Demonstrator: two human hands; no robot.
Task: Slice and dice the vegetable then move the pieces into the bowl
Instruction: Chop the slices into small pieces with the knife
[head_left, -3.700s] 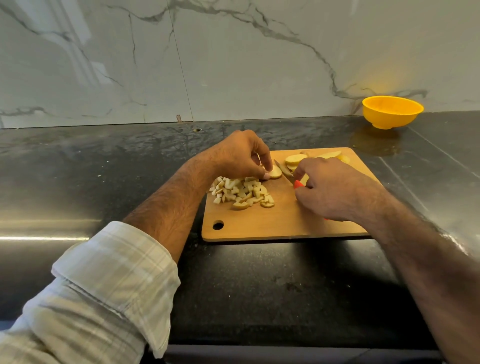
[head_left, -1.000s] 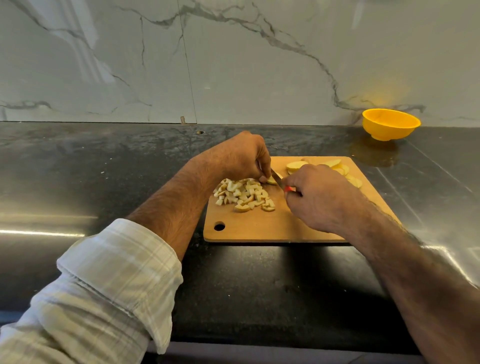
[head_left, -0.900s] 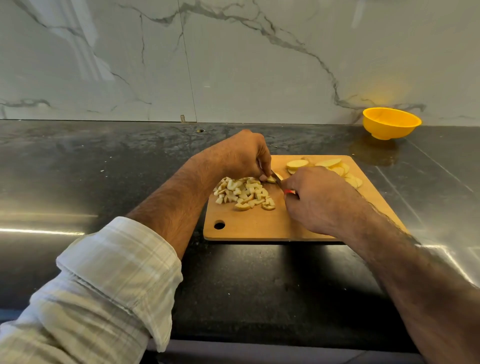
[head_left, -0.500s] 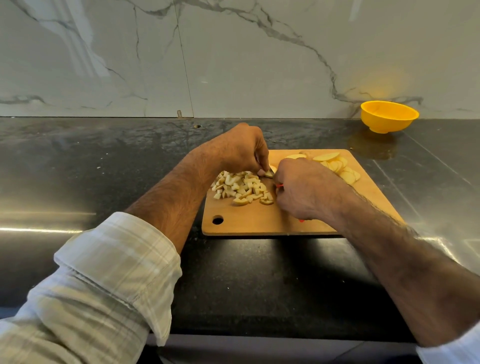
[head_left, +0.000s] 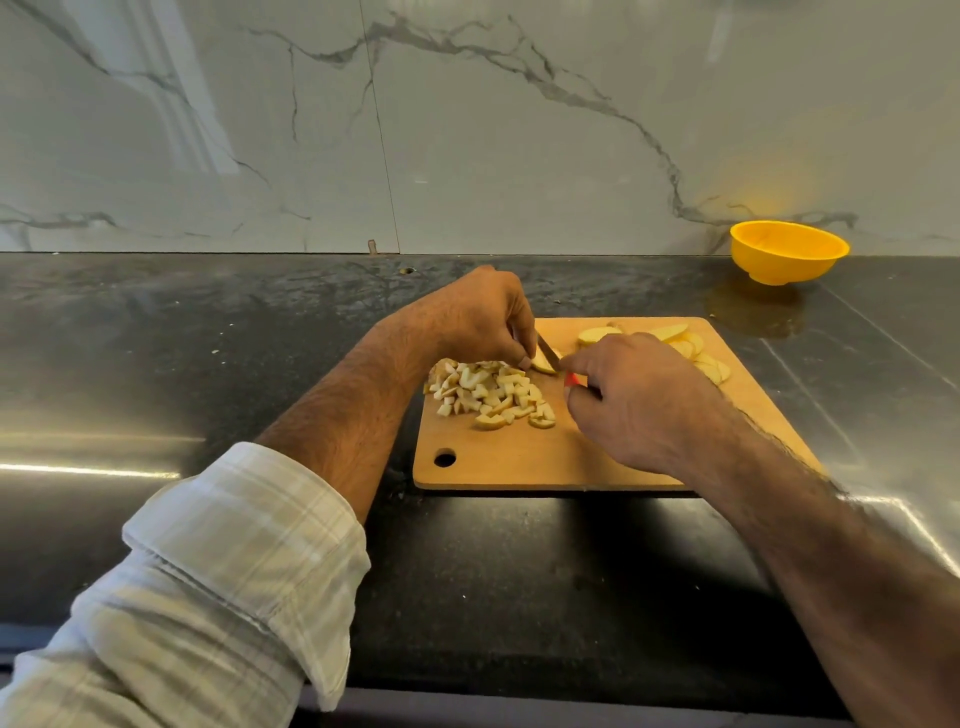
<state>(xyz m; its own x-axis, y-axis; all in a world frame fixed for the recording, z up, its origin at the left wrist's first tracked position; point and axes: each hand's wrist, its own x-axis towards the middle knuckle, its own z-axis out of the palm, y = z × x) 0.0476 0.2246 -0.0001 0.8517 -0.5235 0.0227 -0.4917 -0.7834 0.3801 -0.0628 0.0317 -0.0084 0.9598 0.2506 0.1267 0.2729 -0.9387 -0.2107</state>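
Note:
A wooden cutting board (head_left: 519, 462) lies on the black counter. A heap of diced pale vegetable pieces (head_left: 491, 392) sits on its left half. Several uncut round slices (head_left: 691, 348) lie at the board's far right. My left hand (head_left: 478, 317) pinches one slice (head_left: 543, 362) with curled fingertips just right of the heap. My right hand (head_left: 634, 400) grips a knife with a red handle (head_left: 571, 380); its blade (head_left: 546, 347) rests on that slice. The yellow bowl (head_left: 788, 259) stands at the back right against the wall, apart from the board.
The dark glossy counter (head_left: 208, 364) stretches left and in front of the board. A marble wall (head_left: 467, 130) closes the back. The counter's front edge (head_left: 519, 701) runs along the bottom of the view.
Both hands stayed at the slice beside the heap while the knife made small cutting strokes. The right hand has shifted slightly right and back, showing the blade again. The view has shifted a little.

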